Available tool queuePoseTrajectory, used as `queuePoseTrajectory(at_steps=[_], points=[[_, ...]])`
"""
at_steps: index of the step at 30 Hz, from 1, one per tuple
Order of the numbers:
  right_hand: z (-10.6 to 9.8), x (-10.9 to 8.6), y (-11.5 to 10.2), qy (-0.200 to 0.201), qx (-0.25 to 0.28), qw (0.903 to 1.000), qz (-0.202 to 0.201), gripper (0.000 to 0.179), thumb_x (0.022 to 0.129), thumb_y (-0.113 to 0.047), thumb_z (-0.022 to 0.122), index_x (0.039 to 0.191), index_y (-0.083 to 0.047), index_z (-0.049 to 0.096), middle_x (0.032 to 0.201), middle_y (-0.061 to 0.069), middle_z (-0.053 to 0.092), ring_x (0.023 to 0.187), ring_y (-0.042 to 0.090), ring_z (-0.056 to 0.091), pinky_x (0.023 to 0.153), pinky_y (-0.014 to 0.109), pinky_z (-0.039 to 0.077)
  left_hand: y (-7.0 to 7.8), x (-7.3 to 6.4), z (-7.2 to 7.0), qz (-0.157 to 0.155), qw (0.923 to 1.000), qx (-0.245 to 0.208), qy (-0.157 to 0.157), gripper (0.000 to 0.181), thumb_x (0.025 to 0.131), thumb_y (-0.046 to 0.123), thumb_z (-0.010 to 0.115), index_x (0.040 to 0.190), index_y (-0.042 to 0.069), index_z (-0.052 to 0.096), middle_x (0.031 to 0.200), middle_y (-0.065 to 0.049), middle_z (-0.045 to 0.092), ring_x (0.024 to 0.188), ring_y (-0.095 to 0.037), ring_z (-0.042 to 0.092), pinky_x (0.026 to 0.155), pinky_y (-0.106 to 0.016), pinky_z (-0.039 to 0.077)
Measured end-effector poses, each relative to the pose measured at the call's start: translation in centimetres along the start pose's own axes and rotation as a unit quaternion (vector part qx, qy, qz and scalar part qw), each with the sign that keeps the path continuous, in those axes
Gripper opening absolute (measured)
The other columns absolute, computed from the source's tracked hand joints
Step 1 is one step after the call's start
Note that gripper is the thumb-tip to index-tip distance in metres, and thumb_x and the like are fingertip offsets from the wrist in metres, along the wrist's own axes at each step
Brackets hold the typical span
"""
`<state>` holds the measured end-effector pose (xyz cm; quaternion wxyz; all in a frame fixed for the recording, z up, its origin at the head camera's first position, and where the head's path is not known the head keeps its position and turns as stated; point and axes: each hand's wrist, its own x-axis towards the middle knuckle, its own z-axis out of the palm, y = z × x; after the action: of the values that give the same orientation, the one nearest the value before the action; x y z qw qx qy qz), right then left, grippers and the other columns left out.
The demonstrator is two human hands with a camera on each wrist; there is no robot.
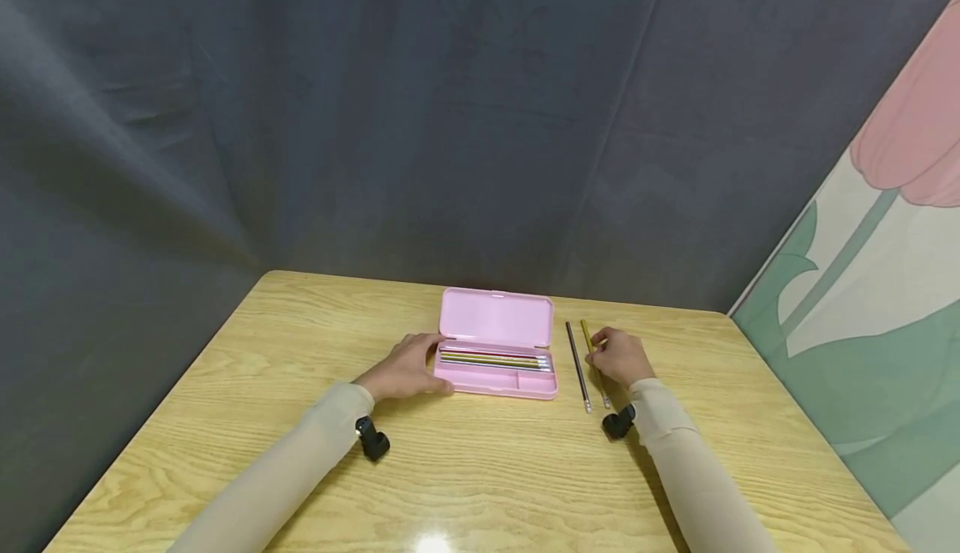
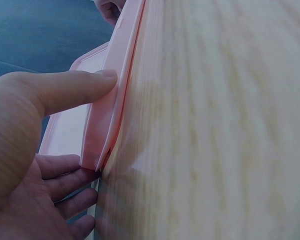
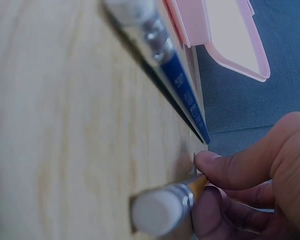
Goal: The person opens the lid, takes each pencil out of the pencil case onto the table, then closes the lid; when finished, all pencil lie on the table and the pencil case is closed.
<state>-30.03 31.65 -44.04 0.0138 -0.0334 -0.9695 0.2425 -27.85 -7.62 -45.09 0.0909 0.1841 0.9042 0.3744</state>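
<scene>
A pink pencil case (image 1: 472,379) lies with its lid raised at the back of the table, several pencils (image 1: 491,360) side by side in its long compartment. My left hand (image 1: 407,369) holds the case's left end; in the left wrist view the thumb lies along the front wall and the fingers (image 2: 72,185) reach round the end. To the right of the case, my right hand (image 1: 621,355) pinches a yellow pencil (image 1: 603,392) between thumb and fingers, its white eraser (image 3: 157,212) towards me. Just left of that hand lies a dark blue pencil (image 1: 577,365).
Two small front compartments (image 1: 536,381) show bare pink plastic. The wooden table (image 1: 465,478) runs back to a dark curtain (image 1: 450,119). On the right stands a wall panel (image 1: 862,328) printed with a pink flower. Each wrist carries a small black camera (image 1: 372,439).
</scene>
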Motion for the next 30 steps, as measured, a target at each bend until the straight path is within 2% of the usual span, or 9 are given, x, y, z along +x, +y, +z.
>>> queuePoseTrajectory(at_steps=[8,12,14,21,26,30], points=[[-0.2,-0.1,0.1,-0.004,0.009,0.9999,0.003,0.04,0.087,-0.023,0.074,0.118,0.001,0.066,0.093,0.013,0.075,0.073,0.018,0.064,0.063,0.028,0.049,0.0,-0.2,0.2,-0.004,1.0,-0.002,0.0,0.093,0.077,0.04,0.086,0.154,0.011,0.042,0.157,-0.01,0.044,0.147,-0.031,0.037,0.121,-0.052,0.034],[-0.6,-0.1,0.1,0.02,0.033,0.9992,-0.012,0.037,0.091,-0.024,0.07,0.118,0.001,0.066,0.094,0.014,0.075,0.073,0.018,0.066,0.065,0.028,0.05,0.0,-0.3,0.2,-0.003,1.0,-0.006,0.001,0.093,0.077,0.039,0.087,0.153,0.011,0.042,0.157,-0.01,0.045,0.147,-0.031,0.037,0.121,-0.053,0.034],[-0.9,-0.1,0.1,0.045,0.057,0.9971,-0.022,0.034,0.092,-0.023,0.068,0.116,0.0,0.066,0.095,0.014,0.074,0.074,0.018,0.066,0.065,0.028,0.05,0.1,-0.3,0.2,-0.003,1.0,-0.006,0.003,0.092,0.077,0.039,0.086,0.153,0.011,0.043,0.157,-0.01,0.045,0.147,-0.031,0.037,0.121,-0.052,0.034],[-1.5,0.0,-0.5,0.127,0.123,0.9826,-0.056,0.028,0.095,-0.022,0.069,0.114,-0.002,0.069,0.102,0.015,0.072,0.084,0.016,0.065,0.07,0.019,0.049,0.2,-0.3,0.2,-0.004,0.9999,-0.006,0.007,0.093,0.077,0.039,0.087,0.153,0.01,0.043,0.156,-0.01,0.046,0.146,-0.031,0.038,0.12,-0.052,0.034],[-1.9,0.0,-1.6,0.146,0.166,0.9729,-0.069,0.027,0.094,-0.021,0.072,0.115,-0.005,0.071,0.108,0.014,0.075,0.086,0.007,0.063,0.071,0.011,0.048,0.2,-0.3,0.2,-0.003,1.0,-0.001,0.006,0.093,0.077,0.039,0.087,0.153,0.011,0.042,0.157,-0.01,0.045,0.146,-0.031,0.038,0.12,-0.052,0.035],[-2.2,-0.1,-3.4,0.148,0.2,0.9637,-0.096,0.026,0.093,-0.018,0.073,0.115,-0.004,0.071,0.108,0.015,0.075,0.086,0.002,0.062,0.072,0.008,0.049,0.1,-0.2,0.1,-0.003,1.0,0.004,0.006,0.093,0.077,0.04,0.086,0.154,0.012,0.042,0.157,-0.01,0.044,0.147,-0.031,0.038,0.12,-0.052,0.035]])
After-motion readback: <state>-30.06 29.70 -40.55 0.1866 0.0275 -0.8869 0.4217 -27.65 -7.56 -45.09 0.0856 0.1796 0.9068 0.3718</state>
